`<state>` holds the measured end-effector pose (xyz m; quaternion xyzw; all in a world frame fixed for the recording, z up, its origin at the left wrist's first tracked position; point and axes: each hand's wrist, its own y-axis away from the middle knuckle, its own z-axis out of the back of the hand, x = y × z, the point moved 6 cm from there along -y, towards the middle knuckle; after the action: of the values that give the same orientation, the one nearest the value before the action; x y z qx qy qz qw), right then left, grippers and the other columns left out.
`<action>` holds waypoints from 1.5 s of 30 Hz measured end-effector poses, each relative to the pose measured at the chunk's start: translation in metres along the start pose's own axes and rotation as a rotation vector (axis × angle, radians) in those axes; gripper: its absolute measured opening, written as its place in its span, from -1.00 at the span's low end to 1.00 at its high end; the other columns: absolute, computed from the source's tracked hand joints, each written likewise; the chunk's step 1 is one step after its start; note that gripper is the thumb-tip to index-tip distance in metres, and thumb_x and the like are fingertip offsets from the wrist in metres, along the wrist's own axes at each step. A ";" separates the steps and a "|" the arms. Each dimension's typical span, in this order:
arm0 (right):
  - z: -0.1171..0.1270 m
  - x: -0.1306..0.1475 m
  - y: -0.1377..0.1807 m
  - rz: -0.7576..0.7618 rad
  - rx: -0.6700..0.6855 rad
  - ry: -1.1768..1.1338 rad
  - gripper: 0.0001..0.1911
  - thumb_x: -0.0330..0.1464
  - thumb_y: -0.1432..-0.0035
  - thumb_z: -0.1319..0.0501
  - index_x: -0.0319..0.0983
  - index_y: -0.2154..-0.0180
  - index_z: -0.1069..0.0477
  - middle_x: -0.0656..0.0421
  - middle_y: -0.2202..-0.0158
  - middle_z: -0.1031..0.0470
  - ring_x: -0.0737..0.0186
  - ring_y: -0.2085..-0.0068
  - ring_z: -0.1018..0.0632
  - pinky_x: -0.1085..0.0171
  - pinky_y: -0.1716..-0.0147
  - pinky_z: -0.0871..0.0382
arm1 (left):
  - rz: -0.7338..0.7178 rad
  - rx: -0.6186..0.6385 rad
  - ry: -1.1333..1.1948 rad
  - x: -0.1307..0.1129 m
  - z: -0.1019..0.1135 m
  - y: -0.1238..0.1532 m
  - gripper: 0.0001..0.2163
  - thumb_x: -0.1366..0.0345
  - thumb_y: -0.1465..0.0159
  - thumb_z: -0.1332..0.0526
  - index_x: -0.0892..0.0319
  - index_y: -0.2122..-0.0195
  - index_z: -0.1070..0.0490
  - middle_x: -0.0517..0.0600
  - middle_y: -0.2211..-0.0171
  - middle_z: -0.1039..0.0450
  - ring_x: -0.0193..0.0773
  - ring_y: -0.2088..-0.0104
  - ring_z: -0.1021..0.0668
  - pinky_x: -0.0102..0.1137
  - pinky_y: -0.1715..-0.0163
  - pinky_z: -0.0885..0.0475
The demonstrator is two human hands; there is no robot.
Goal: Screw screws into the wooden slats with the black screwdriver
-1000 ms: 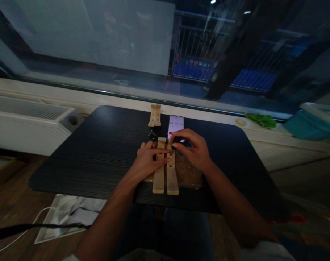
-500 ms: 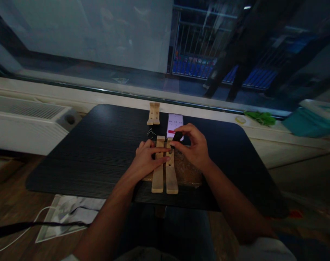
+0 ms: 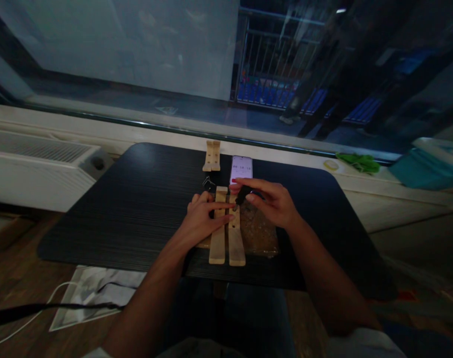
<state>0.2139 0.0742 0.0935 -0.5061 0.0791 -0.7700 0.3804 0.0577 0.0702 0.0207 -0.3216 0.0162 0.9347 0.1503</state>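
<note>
Two pale, narrow wooden pieces with holes lie side by side, a left wooden piece [image 3: 218, 246] and a right wooden piece [image 3: 236, 248]. They rest on a brown board wrapped in clear film [image 3: 261, 237]. My left hand [image 3: 202, 219] reaches across the left piece, its index finger and thumb pressing on the right piece around a hole. My right hand [image 3: 276, 201] holds a short black-handled screwdriver [image 3: 243, 194] between thumb and fingers, tilted, its tip down at the right piece beside my left index fingertip. Whether a screw sits under the tip is too dark to tell.
Beyond my hands lie a lit phone [image 3: 241, 168] with a timer, small metal parts [image 3: 208, 183], and a pair of wooden pieces [image 3: 212, 155] on the dark table [image 3: 136, 199]. On the sill are a green cloth [image 3: 358, 162] and a teal bin [image 3: 416, 166]. A radiator [image 3: 43, 169] stands left.
My right hand has shifted slightly right and its fingers have straightened and loosened around the screwdriver handle, which leans more. The left hand stays in place on the wood.
</note>
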 end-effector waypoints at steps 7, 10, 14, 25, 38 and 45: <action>0.006 0.002 0.000 0.026 -0.326 0.132 -0.74 -0.35 0.01 -0.39 -0.09 0.20 -0.55 0.28 0.37 -0.61 0.31 0.39 -0.58 0.26 0.34 -0.52 | 0.002 0.008 0.007 -0.001 0.001 -0.001 -0.74 0.11 -0.22 -0.29 -0.11 0.05 -0.57 -0.04 0.27 -0.22 -0.12 0.17 -0.30 -0.20 0.05 -0.22; 0.001 0.004 0.001 0.061 -0.383 0.184 -0.76 -0.36 0.00 -0.38 -0.11 0.21 -0.52 0.26 0.38 -0.57 0.31 0.40 -0.56 0.28 0.37 -0.51 | 0.014 0.006 0.006 -0.002 0.001 -0.001 -0.74 0.12 -0.22 -0.30 -0.10 0.06 -0.57 -0.03 0.26 -0.22 -0.11 0.16 -0.30 -0.21 0.06 -0.23; -0.005 -0.001 0.001 0.025 -0.321 0.107 -0.69 -0.34 -0.11 -0.30 -0.08 0.06 -0.45 0.23 0.22 -0.62 0.26 0.22 -0.64 0.22 0.19 -0.56 | 0.000 0.004 0.001 -0.003 0.001 -0.001 -0.76 0.15 -0.22 -0.30 -0.12 0.07 -0.57 -0.04 0.27 -0.23 -0.13 0.16 -0.31 -0.20 0.03 -0.22; 0.002 0.005 -0.002 0.055 -0.017 0.012 -0.63 -0.37 -0.20 -0.22 -0.06 -0.05 -0.45 0.22 0.06 -0.62 0.25 0.05 -0.62 0.17 0.01 -0.50 | -0.003 -0.009 -0.002 0.000 0.000 -0.001 -0.75 0.12 -0.22 -0.30 -0.15 0.06 -0.56 -0.05 0.29 -0.21 -0.15 0.19 -0.30 -0.21 0.06 -0.24; -0.004 0.002 0.002 0.086 -0.339 0.166 -0.70 -0.37 -0.09 -0.32 -0.05 0.10 -0.45 0.24 0.23 -0.56 0.28 0.27 -0.56 0.24 0.27 -0.50 | 0.014 0.004 -0.001 0.000 0.001 -0.001 -0.73 0.11 -0.20 -0.32 -0.13 0.06 -0.57 -0.04 0.28 -0.22 -0.11 0.17 -0.31 -0.20 0.07 -0.24; 0.002 0.006 0.000 0.093 -0.018 0.002 -0.62 -0.41 -0.23 -0.16 -0.05 -0.08 -0.41 0.20 0.05 -0.60 0.25 0.03 -0.59 0.15 0.01 -0.47 | -0.008 -0.001 0.001 0.001 -0.001 0.000 -0.75 0.12 -0.22 -0.29 -0.19 0.05 -0.55 -0.05 0.28 -0.23 -0.12 0.17 -0.30 -0.22 0.06 -0.23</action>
<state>0.2140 0.0706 0.0989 -0.5043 0.1099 -0.7513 0.4112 0.0572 0.0710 0.0191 -0.3220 0.0147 0.9340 0.1541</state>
